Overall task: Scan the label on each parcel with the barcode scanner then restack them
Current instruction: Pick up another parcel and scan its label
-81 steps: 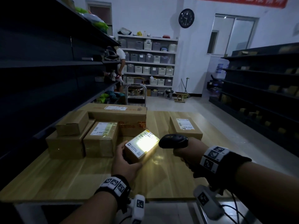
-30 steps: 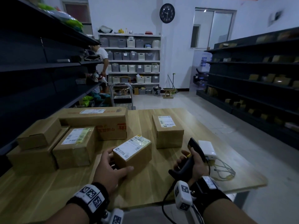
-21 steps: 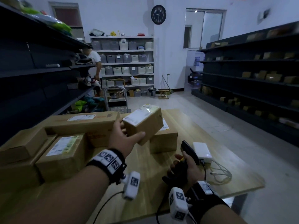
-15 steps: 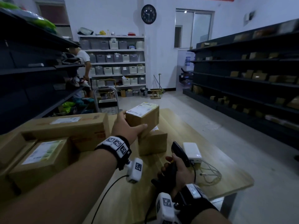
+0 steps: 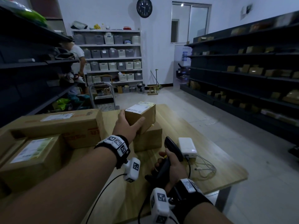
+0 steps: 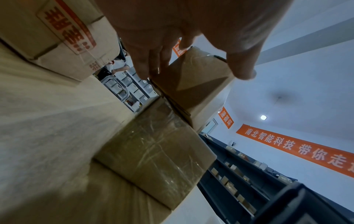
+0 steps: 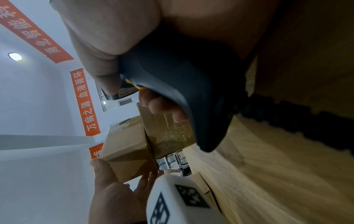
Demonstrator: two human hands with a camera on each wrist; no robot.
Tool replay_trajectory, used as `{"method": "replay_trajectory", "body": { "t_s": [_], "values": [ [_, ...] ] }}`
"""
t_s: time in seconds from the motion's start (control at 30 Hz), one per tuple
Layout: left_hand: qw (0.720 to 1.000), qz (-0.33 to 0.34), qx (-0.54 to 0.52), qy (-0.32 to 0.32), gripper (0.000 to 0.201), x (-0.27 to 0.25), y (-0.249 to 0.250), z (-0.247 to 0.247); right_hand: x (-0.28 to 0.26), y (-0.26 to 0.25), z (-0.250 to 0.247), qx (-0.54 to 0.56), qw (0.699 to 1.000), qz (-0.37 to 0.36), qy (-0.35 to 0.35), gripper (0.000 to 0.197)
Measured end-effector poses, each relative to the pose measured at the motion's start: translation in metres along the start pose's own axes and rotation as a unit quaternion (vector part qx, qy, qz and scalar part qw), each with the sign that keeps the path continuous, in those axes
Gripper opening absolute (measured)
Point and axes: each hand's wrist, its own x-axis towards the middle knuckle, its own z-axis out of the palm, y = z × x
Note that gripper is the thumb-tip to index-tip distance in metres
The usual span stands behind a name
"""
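Note:
My left hand (image 5: 129, 125) grips a small labelled parcel (image 5: 142, 113), thumb on its near face and fingers on its left side. It sits on top of a taped parcel (image 5: 149, 139) on the wooden table (image 5: 202, 135); in the left wrist view the small parcel (image 6: 193, 84) touches the taped parcel (image 6: 159, 150) beneath. My right hand (image 5: 169, 165) holds the black barcode scanner (image 5: 171, 146) low over the table, near its front edge. In the right wrist view the scanner (image 7: 184, 84) fills the palm, fingers curled round its grip.
A long carton (image 5: 61, 123) and a labelled parcel (image 5: 30, 156) lie at the left. A white power bank (image 5: 187, 147) with loose cables (image 5: 203, 168) sits right of the scanner. Dark shelving (image 5: 250, 75) flanks both sides. A person (image 5: 77, 62) stands far left by a hand trolley (image 5: 103, 97).
After the scan my left hand lifted the small parcel from the table and carried it forward onto the taped parcel. My right hand lowered the scanner toward the table's front.

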Motion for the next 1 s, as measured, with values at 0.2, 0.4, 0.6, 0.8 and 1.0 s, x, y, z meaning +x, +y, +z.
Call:
{"method": "replay_trajectory", "body": {
  "t_s": [0.2, 0.4, 0.6, 0.8, 1.0],
  "values": [
    [1.000, 0.002, 0.003, 0.016, 0.103, -0.007, -0.011, -0.003, -0.008, -0.004, 0.005, 0.014, 1.000, 0.017, 0.007, 0.033],
    [1.000, 0.004, 0.000, 0.016, 0.101, -0.014, -0.016, -0.007, -0.007, -0.002, 0.003, 0.017, 1.000, 0.009, -0.002, 0.031],
    [0.998, 0.014, 0.036, 0.041, 0.095, -0.033, -0.023, -0.028, 0.005, 0.003, 0.000, 0.008, 1.000, -0.016, 0.012, 0.034],
    [0.993, 0.021, 0.073, 0.090, 0.088, -0.066, -0.031, -0.054, 0.007, 0.006, -0.002, -0.009, 0.999, -0.033, 0.009, 0.033],
    [0.958, -0.052, 0.186, 0.213, 0.076, -0.066, -0.041, -0.134, 0.011, 0.008, -0.006, -0.104, 0.993, -0.042, 0.040, 0.036]
  ]
}}
